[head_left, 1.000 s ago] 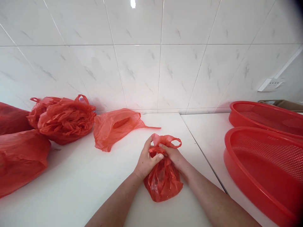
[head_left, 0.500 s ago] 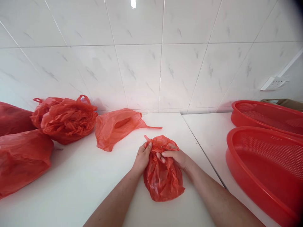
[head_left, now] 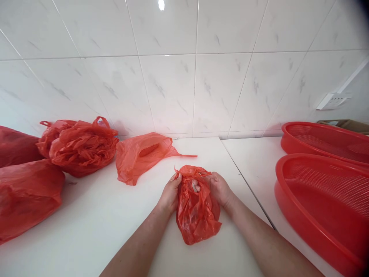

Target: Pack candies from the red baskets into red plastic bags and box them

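A white tiled wall with grey streaks fills the view ahead of me, and below it my white table runs up to a seam on my right. Past the seam sits the near red basket, with the far red basket just behind it. On my left, a bulging red bag lies in front of a second full bag, beside a crumpled bundle of red bags. A loose red bag lies flattened near the wall. The small red bag is straight in front of me, between my hands; I can't tell whether its bottom touches the table. My left hand pinches its gathered top, thumb against the film, and my right hand is closed on its upper right edge. Fingertips show through a gap in the film; which hand they belong to, I can't tell.
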A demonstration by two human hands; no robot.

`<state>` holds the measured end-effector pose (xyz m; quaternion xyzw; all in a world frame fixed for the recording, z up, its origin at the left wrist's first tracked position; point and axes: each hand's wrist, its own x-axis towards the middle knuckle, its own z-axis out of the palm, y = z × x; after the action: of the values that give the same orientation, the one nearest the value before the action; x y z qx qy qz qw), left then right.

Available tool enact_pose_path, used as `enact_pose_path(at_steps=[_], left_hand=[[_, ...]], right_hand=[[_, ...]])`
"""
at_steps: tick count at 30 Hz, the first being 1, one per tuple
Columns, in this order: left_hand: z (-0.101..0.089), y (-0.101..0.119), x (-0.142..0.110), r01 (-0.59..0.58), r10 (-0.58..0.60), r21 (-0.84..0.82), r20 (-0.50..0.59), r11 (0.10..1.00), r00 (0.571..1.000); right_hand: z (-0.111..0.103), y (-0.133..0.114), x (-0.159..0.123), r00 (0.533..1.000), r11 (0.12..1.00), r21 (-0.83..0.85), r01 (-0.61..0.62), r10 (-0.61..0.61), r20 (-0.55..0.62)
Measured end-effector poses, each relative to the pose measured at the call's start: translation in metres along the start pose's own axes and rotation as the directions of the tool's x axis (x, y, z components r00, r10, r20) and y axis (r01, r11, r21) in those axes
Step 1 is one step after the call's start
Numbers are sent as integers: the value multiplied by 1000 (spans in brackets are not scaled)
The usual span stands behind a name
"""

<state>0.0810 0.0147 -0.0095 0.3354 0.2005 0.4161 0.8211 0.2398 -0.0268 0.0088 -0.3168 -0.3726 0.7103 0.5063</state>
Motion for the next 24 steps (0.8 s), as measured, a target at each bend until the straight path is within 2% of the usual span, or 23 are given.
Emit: enact_pose_path(at_steps=[3,5,11,13,15,19,22,24], left_hand=[[-2,0,1,2,-2,14,10,1000,1000],[-3,-1,1,2,-2,38,8,999,1000],[-8,-3,2,-34,39,67,-68,997,997],[-9,-4,2,-43,49,78,-84,996,995],[-7,-4,1,-41,52,101,-111,994,992],[-1,-5,-1,-26,45,149,-126,989,991],[4,-6,-3,-66,76,159,-60,985,995],[5,-7,-3,-108,112,164,-20,981,993]], right_hand=[[-3,1,1,998,992,116,-57,56,10],[-6,5,2,998,992,110,-59,59,9],[-11,12,6,999,996,-81,26,-29,-43],[-11,13,9,995,977,-209,44,-62,-81],[-9,15,11,982,918,-392,64,-128,-140],[-5,23,14,920,723,-683,103,-330,-210],[-4,28,14,875,624,-776,98,-426,-232],[-4,28,14,862,624,-774,107,-446,-242]])
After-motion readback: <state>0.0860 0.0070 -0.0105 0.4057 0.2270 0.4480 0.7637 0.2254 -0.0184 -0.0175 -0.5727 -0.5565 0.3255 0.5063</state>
